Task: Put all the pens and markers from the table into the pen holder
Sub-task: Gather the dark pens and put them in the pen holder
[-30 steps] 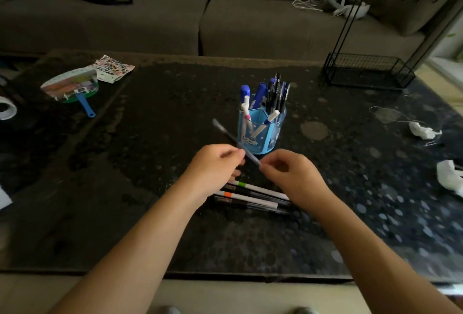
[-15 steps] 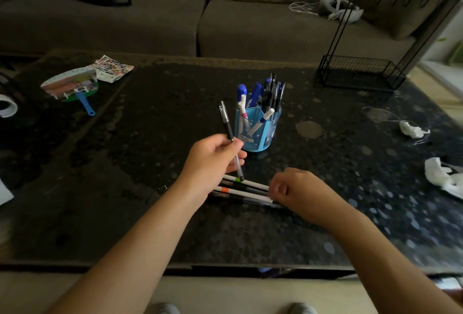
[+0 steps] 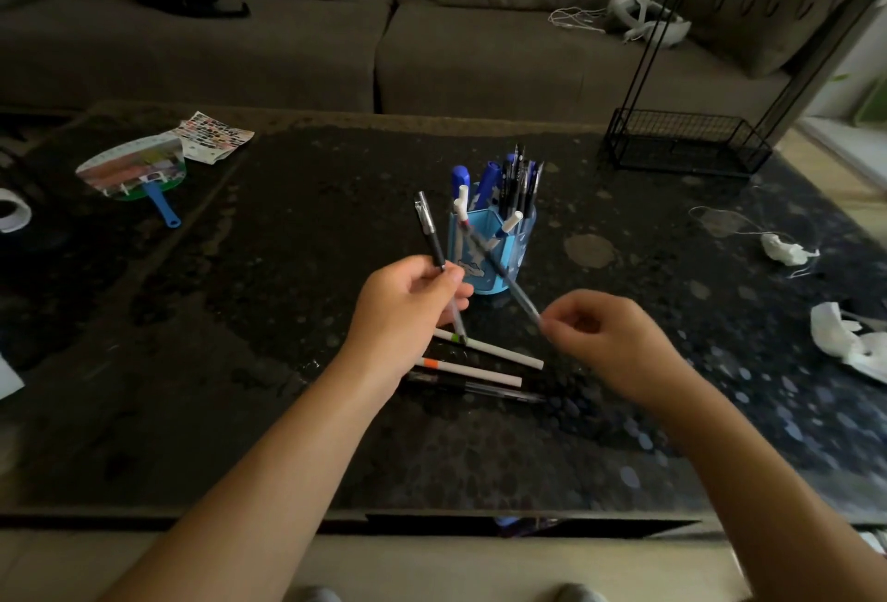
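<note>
The blue pen holder (image 3: 518, 260) stands mid-table with several pens and markers upright in it. Just left of it, my left hand (image 3: 403, 308) grips a black pen (image 3: 428, 229), held nearly upright with its cap up. My right hand (image 3: 609, 337) pinches the lower end of a grey pen (image 3: 504, 272) that slants up and left across the holder's front. On the table between my hands lie a white marker with a green band (image 3: 494, 351), a white marker with an orange band (image 3: 468, 371) and a dark clear pen (image 3: 475, 389).
The dark stone table (image 3: 288, 313) also carries a hand fan (image 3: 134, 169) and sticker sheet (image 3: 213, 140) at far left, tape (image 3: 12, 212) at the left edge, a black wire rack (image 3: 686, 143) at far right, and crumpled tissues (image 3: 787, 248). A sofa stands behind.
My right hand went down to the pens on the table and has come up holding a grey pen. My left hand keeps the black pen, now turned upright beside the holder.
</note>
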